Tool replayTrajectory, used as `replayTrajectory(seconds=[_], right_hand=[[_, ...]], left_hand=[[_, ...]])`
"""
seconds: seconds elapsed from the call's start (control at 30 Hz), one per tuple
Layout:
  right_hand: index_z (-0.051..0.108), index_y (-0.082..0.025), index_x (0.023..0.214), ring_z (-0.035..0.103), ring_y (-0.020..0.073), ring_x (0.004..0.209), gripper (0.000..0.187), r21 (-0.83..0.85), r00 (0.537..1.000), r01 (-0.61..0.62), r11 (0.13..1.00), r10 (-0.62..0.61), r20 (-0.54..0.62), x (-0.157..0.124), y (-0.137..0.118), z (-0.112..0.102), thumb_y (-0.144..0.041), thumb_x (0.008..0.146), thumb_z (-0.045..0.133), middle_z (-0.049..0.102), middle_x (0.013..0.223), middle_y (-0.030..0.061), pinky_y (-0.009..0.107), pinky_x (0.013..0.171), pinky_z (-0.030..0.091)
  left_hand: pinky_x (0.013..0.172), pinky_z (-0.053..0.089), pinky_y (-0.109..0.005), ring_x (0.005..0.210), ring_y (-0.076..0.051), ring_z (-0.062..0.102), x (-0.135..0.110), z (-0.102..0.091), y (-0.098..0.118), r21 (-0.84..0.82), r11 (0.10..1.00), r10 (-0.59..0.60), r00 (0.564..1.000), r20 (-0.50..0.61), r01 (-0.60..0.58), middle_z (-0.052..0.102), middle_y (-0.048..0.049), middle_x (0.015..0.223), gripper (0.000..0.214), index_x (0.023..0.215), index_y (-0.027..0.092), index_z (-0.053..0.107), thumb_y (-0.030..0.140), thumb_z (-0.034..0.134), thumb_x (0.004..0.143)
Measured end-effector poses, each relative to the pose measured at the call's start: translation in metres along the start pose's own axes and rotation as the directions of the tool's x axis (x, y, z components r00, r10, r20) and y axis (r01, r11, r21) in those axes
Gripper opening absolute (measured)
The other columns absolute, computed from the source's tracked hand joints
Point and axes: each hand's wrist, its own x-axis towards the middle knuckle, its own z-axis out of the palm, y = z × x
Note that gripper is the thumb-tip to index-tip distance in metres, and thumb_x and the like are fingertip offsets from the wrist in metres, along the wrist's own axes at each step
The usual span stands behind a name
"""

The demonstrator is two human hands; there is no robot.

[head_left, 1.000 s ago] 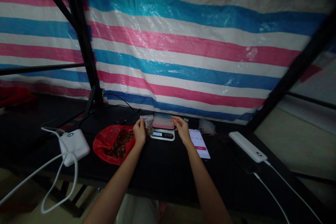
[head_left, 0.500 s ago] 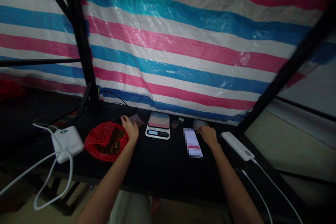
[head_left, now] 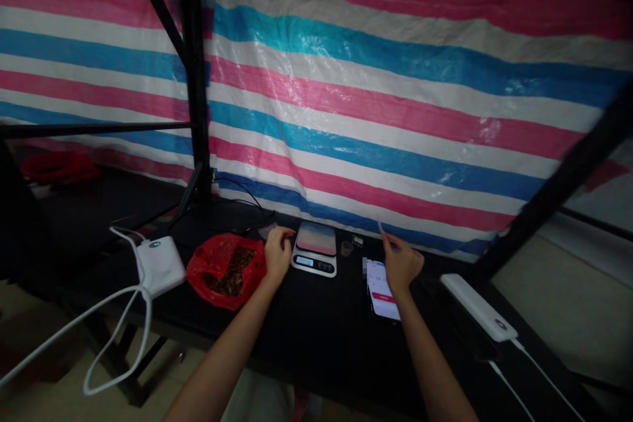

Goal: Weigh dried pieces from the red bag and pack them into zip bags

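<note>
My right hand (head_left: pixel 403 264) is raised above a lit phone (head_left: pixel 383 290), pinching a small clear plastic bag (head_left: pixel 380 227) seen almost edge-on. My left hand (head_left: pixel 277 254) is between a red plastic bag (head_left: pixel 202 271) and a white kitchen scale (head_left: pixel 315 266). Its fingers are bent and a little apart, with nothing visible in them. Partly hidden behind that hand lies another small clear bag (head_left: pixel 267 231). Brown dried pieces (head_left: pixel 236 270) fill the open red bag. The scale's display is lit, and its platform reflects the striped sheet.
A small clear cup (head_left: pixel 347 248) and a little dark device (head_left: pixel 357 241) sit right of the scale. White power banks with cables lie at left (head_left: pixel 161 267) and right (head_left: pixel 479 306), a dark phone (head_left: pixel 467 323) beside the right one. A striped sheet (head_left: pixel 346 112) and black frame posts (head_left: pixel 198 79) stand behind.
My right hand has lifted the clear bag off the table. My left hand has moved away from the other small bag, toward the scale. The whole view has swung left.
</note>
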Motion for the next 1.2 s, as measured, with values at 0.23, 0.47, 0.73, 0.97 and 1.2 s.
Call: replayTrajectory(seconds=[0.23,0.47,0.73,0.97,1.2], right_hand=[[0.066,-0.021,0.089,0.062,0.0179,0.082,0.021,0.501,0.92,0.345,0.794,-0.391,-0.015,-0.065,-0.112,0.042,-0.024,0.082,0.046,0.068,0.092,0.0043,0.034,0.079,0.037],[0.063,-0.022,0.099,0.061,0.0177,0.086,0.024,0.537,0.891,0.366,0.76,-0.452,0.032,-0.081,-0.101,0.051,-0.021,0.08,0.048,0.067,0.097,0.0049,0.034,0.08,0.041],[0.044,-0.02,0.124,0.061,0.0171,0.092,0.039,0.749,0.927,-0.011,0.663,-0.273,0.256,-0.081,-0.105,0.049,-0.024,0.085,0.037,0.064,0.104,0.0062,0.03,0.08,0.047],[0.065,-0.019,0.092,0.063,0.019,0.083,0.023,0.772,0.929,-0.13,0.622,-0.195,0.313,-0.078,-0.109,0.048,-0.03,0.079,0.05,0.067,0.091,0.0054,0.031,0.075,0.05],[0.065,-0.019,0.091,0.064,0.0172,0.075,0.025,0.814,0.913,-0.28,0.509,-0.121,0.389,-0.074,-0.107,0.052,-0.032,0.07,0.06,0.068,0.086,0.004,0.028,0.067,0.052]], left_hand=[[0.06,0.038,-0.022,0.059,-0.012,0.052,-0.016,0.008,0.019,0.025,0.99,0.115,0.894,0.432,-0.14,0.058,-0.001,0.067,0.022,0.076,0.016,0.058,0.027,0.04,0.083],[0.065,0.04,-0.022,0.073,-0.014,0.059,-0.018,0.014,0.02,0.09,0.987,0.071,0.862,0.503,-0.134,0.063,-0.0021,0.079,0.033,0.087,0.018,0.058,0.035,0.029,0.09],[0.064,0.043,-0.022,0.071,-0.014,0.062,-0.018,0.02,0.011,0.246,0.955,0.01,0.847,0.532,-0.166,0.064,-0.0017,0.079,0.027,0.095,0.019,0.051,0.037,0.031,0.089],[0.058,0.044,-0.024,0.066,-0.016,0.062,-0.018,0.021,0.009,0.355,0.883,0.07,0.834,0.547,-0.307,0.064,-0.0046,0.077,0.024,0.099,0.016,0.046,0.03,0.028,0.09],[0.055,0.041,-0.021,0.061,-0.014,0.059,-0.02,0.021,0.01,0.283,0.904,0.117,0.82,0.561,-0.322,0.061,-0.0024,0.071,0.019,0.092,0.017,0.049,0.027,0.034,0.087]])
